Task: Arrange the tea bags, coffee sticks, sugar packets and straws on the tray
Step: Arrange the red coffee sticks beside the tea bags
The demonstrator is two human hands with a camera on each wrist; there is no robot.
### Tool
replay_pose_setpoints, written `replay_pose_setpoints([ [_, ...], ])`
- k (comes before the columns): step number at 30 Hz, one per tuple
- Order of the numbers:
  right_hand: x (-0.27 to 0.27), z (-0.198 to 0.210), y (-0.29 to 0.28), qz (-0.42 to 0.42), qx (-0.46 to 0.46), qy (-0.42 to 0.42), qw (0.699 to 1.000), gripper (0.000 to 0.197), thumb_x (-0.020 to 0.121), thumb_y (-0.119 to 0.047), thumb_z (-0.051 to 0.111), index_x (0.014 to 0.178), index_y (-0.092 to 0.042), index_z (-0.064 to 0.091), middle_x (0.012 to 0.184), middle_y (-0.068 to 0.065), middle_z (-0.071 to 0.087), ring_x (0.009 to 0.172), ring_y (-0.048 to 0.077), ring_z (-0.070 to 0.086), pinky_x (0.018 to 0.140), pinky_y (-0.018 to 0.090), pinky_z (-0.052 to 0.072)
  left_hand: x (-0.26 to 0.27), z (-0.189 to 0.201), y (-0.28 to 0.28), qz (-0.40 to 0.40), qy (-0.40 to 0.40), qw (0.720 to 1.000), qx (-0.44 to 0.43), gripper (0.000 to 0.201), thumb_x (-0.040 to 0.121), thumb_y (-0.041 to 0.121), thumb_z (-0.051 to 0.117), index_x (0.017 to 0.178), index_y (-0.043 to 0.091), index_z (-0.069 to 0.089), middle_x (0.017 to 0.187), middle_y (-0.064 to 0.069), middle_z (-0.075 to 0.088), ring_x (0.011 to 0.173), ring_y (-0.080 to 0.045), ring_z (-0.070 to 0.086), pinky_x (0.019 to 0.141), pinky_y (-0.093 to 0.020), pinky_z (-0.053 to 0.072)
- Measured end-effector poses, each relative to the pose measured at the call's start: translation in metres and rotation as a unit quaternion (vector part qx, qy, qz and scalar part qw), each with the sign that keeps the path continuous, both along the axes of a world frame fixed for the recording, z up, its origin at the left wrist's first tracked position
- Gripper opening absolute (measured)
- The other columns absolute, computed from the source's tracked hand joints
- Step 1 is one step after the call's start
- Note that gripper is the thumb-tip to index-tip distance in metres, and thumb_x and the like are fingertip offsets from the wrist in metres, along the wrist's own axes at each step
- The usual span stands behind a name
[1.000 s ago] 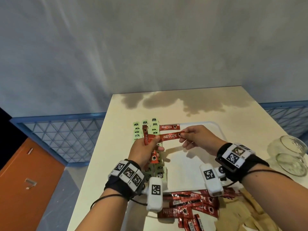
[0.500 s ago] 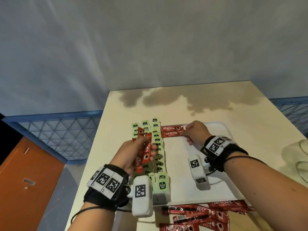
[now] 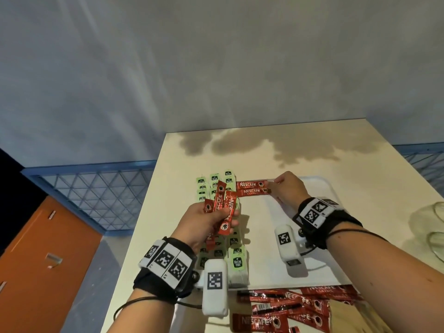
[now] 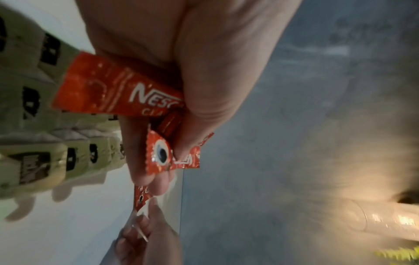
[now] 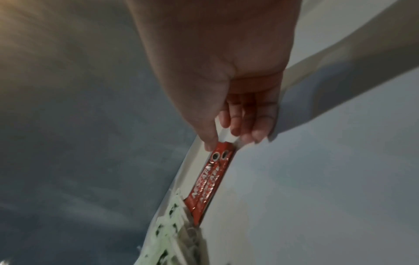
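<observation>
My left hand [image 3: 224, 218] grips a fan of several red coffee sticks [image 3: 222, 203] above the rows of green tea bags [image 3: 236, 260] on the left side of the white tray [image 3: 330, 191]. In the left wrist view the sticks [image 4: 118, 89] are pinched under my thumb. Two more coffee sticks [image 3: 252, 187] lie side by side along the tray's far rim. My right hand [image 3: 276, 187] is at their right ends. In the right wrist view, thumb and fingertips [image 5: 235, 131] touch the ends of the two sticks [image 5: 211, 177] without closing round them.
A loose heap of coffee sticks [image 3: 288, 306] lies on the table in front of the tray. A clear glass [image 3: 432, 227] stands at the right edge. Blue mesh railing [image 3: 96, 188] runs beyond the table's left side.
My right hand carried a stick from my left hand to the far rim and laid it beside the first one. My left hand drew back and lifted its fan of sticks.
</observation>
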State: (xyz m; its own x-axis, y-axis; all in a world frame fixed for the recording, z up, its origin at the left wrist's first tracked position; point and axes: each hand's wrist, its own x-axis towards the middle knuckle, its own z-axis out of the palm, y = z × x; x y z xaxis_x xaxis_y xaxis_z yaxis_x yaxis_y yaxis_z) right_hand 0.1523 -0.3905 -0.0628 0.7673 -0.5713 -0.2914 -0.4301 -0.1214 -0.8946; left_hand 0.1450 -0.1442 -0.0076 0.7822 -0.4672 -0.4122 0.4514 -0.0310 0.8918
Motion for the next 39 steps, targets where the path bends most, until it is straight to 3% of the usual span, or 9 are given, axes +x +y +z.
replay_pose_setpoints([
  [3,-0.019,0.031,0.018,0.113,0.013,-0.038,0.993,0.030,0.090,-0.038,0.067,0.091,-0.008,0.065,0.081,0.012,0.063,0.063,0.021,0.056,0.055,0.033,0.047,-0.005,0.006,-0.004,-0.022,-0.033,0.999,0.036,0.017,0.094,0.008,0.062,0.107,-0.003,0.061,0.097,-0.022,0.073,0.065,-0.025,0.067,0.054,-0.030,0.056],
  [7,-0.049,0.065,0.046,0.242,0.059,-0.074,0.966,0.024,0.089,-0.032,0.070,0.091,-0.009,0.074,0.072,-0.001,0.063,0.059,0.011,0.055,0.057,0.022,0.047,-0.012,0.011,-0.012,-0.036,-0.080,0.993,0.083,0.019,0.094,0.013,0.063,0.108,0.000,0.061,0.088,-0.017,0.075,0.056,-0.020,0.066,0.048,-0.027,0.053],
  [11,-0.065,0.070,0.055,0.255,0.034,-0.085,0.963,0.012,0.088,-0.016,0.071,0.079,-0.009,0.069,0.060,-0.005,0.061,0.055,0.009,0.053,0.056,0.020,0.046,-0.018,0.017,-0.016,-0.014,-0.103,0.988,0.117,0.026,0.102,0.027,0.049,0.102,0.005,0.062,0.078,-0.011,0.072,0.053,-0.020,0.064,0.048,-0.027,0.050],
  [15,-0.076,0.077,0.048,0.251,-0.005,-0.084,0.964,0.014,0.090,-0.020,0.069,0.083,-0.008,0.071,0.069,-0.001,0.062,0.061,0.011,0.055,0.060,0.023,0.047,-0.023,0.020,-0.006,-0.004,-0.169,0.967,0.189,0.021,0.103,0.024,0.045,0.104,0.011,0.062,0.078,-0.002,0.059,0.058,-0.013,0.056,0.050,-0.026,0.045],
  [18,-0.080,0.092,0.048,0.308,-0.089,-0.065,0.945,0.014,0.079,-0.022,0.081,0.073,-0.012,0.073,0.062,-0.005,0.061,0.056,0.004,0.051,0.057,0.018,0.042,-0.032,0.027,0.001,-0.084,-0.236,0.941,0.227,0.023,0.100,0.034,0.049,0.103,0.016,0.063,0.072,0.004,0.051,0.060,-0.010,0.048,0.055,-0.025,0.041],
  [22,-0.083,0.110,0.053,0.333,-0.108,-0.080,0.933,0.014,0.074,-0.023,0.084,0.068,-0.016,0.073,0.061,-0.001,0.060,0.056,0.006,0.048,0.056,0.021,0.039,-0.047,0.037,-0.003,-0.189,-0.245,0.926,0.218,0.014,0.092,0.036,0.065,0.096,0.024,0.060,0.066,0.009,0.055,0.044,0.000,0.047,0.038,-0.014,0.034],
  [27,-0.093,0.103,0.061,0.275,-0.027,-0.117,0.954,0.022,0.079,-0.024,0.080,0.093,-0.010,0.070,0.078,0.003,0.067,0.069,0.012,0.060,0.062,0.025,0.049,-0.052,0.019,-0.015,-0.027,-0.146,0.986,0.078,0.012,0.091,0.027,0.066,0.088,0.016,0.063,0.060,0.007,0.053,0.044,-0.008,0.041,0.044,-0.023,0.030],
  [32,-0.106,0.088,0.060,0.267,0.033,-0.073,0.960,0.020,0.093,-0.023,0.065,0.101,-0.005,0.070,0.085,0.007,0.070,0.059,0.013,0.059,0.057,0.023,0.049,-0.055,0.017,-0.025,0.073,-0.009,0.994,-0.082,0.015,0.098,0.016,0.057,0.086,0.007,0.058,0.063,0.001,0.058,0.043,-0.007,0.038,0.039,-0.016,0.030],
  [39,-0.101,0.071,0.050,0.186,0.080,-0.096,0.975,0.013,0.091,-0.013,0.068,0.091,0.000,0.071,0.071,0.007,0.068,0.053,0.010,0.058,0.054,0.023,0.052,-0.048,0.011,-0.018,0.085,-0.027,0.995,-0.040,0.023,0.098,0.026,0.057,0.079,0.012,0.054,0.057,0.003,0.048,0.041,-0.008,0.037,0.040,-0.019,0.030],
])
